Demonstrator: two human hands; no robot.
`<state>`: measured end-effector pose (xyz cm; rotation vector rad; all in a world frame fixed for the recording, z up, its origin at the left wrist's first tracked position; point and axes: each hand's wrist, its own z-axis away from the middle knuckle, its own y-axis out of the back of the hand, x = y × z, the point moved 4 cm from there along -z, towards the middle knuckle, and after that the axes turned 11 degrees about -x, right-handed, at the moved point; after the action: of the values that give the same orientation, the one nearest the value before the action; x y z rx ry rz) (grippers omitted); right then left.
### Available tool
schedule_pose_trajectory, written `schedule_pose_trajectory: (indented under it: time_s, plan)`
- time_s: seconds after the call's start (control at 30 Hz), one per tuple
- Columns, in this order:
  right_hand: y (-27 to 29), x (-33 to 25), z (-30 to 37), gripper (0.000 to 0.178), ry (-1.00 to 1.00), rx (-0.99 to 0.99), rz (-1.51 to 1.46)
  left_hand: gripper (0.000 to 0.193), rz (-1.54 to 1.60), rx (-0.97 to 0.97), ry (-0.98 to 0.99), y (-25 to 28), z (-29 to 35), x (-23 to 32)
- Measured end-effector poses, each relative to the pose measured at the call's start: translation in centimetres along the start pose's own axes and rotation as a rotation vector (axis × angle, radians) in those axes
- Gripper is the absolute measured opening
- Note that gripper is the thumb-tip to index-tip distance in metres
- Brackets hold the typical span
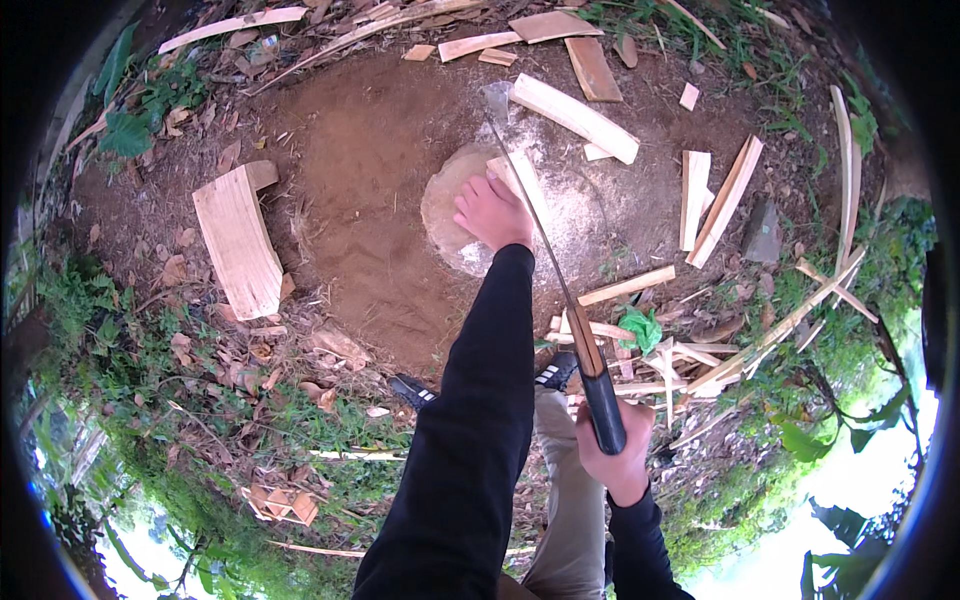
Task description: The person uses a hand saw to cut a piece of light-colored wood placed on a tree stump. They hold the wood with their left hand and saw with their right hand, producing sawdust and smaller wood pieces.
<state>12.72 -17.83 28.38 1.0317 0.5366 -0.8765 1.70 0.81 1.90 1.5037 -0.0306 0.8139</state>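
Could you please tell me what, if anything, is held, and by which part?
The right hand grips a long-bladed tool by its dark handle. The left hand is at a pale wood piece; whether it grips cannot be told.

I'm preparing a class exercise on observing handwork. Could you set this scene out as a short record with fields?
Setting: outdoors, brown soil edged by leaves and plants
Left hand: over the stump, at the edge of a wood block; grip unclear
Right hand: closed around the dark handle of a long-bladed tool
Blade: reaches across the view to the right of the left hand
Work surface: round, pale stump
Left side: broad wooden slab
Right side: scattered wood strips, crumpled green scrap
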Motion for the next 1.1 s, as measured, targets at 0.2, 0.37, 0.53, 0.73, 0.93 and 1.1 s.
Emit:
schedule_pose_trajectory:
  time_s: [0.2, 0.37, 0.53, 0.73, 0.93, 1.1]
  plan:
    - [-0.1, -0.1, -1.4, 0.008, 0.046, 0.0, -0.016, 0.029, -0.006, -0.01, -0.01, -0.1, 0.2, 0.3]
    - [1.0, 0.4, 0.7, 0.007, 0.004, -0.013, -0.073, 0.029, -0.02, 0.046, -0.04, 0.0, -0.2, 0.7]
    - [1.5, 0.0, 0.6, 0.009, -0.016, -0.103, -0.182, 0.03, -0.074, 0.02, -0.053, -0.4, 0.3, 1.0]
    - [2.9, 1.0, 1.3, 0.017, 0.037, -0.11, -0.229, 0.034, -0.203, -0.069, -0.018, -0.4, 0.1, 1.6]
    - [10.5, 2.6, 6.4, 0.021, 0.051, -0.155, -0.426, 0.038, -0.044, -0.066, -0.058, 0.8, -0.7, 0.8]
    - [9.2, 5.0, 12.2, 0.038, -0.198, -0.216, -0.275, 0.039, 0.014, -0.051, -0.087, 1.0, -0.7, 2.5]
